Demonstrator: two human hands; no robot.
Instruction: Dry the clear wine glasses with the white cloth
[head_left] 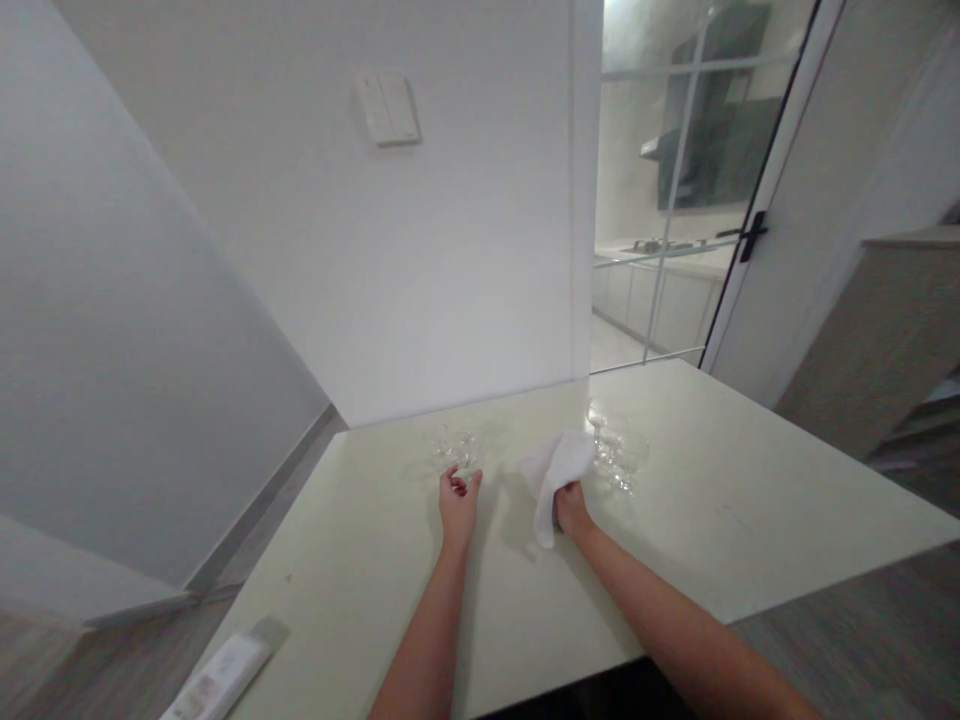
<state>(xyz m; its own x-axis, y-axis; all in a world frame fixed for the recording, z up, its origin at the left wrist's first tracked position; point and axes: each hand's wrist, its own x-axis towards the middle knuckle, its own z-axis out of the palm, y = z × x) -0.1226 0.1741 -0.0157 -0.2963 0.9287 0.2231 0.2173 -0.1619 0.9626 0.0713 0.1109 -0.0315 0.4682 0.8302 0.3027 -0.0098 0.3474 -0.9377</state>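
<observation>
My right hand (572,510) is closed around a white cloth (564,462), which is raised off the table and drapes down past the fingers. My left hand (457,505) has its thumb and fingers apart and bent, with no object visible between them. Just beyond its fingertips is a group of clear glass pieces (459,447); whether the fingers touch one cannot be made out. To the right of the cloth lie more clear glass items (615,455), some looking like stemmed glasses. Their outlines blend with the pale tabletop, so single shapes are hard to separate.
The glossy pale table (360,560) meets a white wall with a light switch (388,108). At its front left lies a white packet (217,680). A glazed door (667,190) with a black handle (752,236) stands behind on the right.
</observation>
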